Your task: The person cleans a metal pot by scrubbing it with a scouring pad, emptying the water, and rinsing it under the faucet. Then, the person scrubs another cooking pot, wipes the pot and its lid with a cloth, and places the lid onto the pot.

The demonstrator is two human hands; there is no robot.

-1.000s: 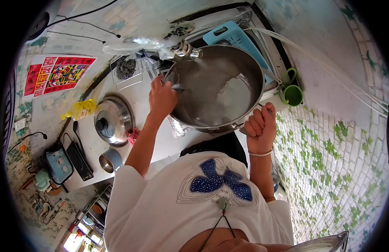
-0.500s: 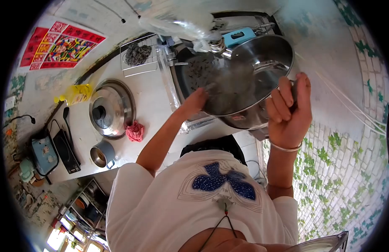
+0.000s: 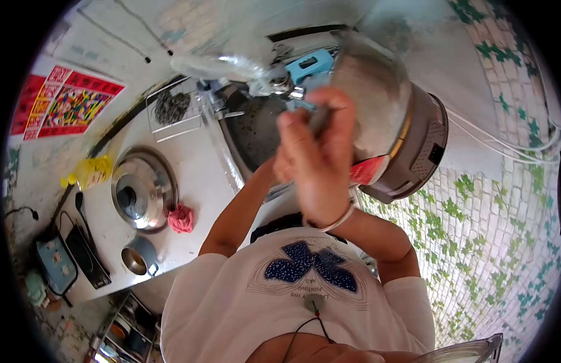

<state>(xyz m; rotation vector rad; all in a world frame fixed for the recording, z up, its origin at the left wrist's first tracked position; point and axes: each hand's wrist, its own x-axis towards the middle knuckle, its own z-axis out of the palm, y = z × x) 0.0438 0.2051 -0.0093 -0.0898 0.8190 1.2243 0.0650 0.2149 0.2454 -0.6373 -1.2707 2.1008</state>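
With the right hand point(image 3: 320, 172) curled round a handle point(image 3: 320, 121)—left hand point(image 3: 270, 169) fingers unclear—the tilted pot point(image 3: 380, 100) at one o'clock could slip if that grip loosens.

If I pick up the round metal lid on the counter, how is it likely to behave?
The lid looks like shiny metal, so expect it stiff and perhaps slippery at the rim. Its raised dark knob should give a surer grip. Lying broad and low on the counter, it would probably slide before tipping.
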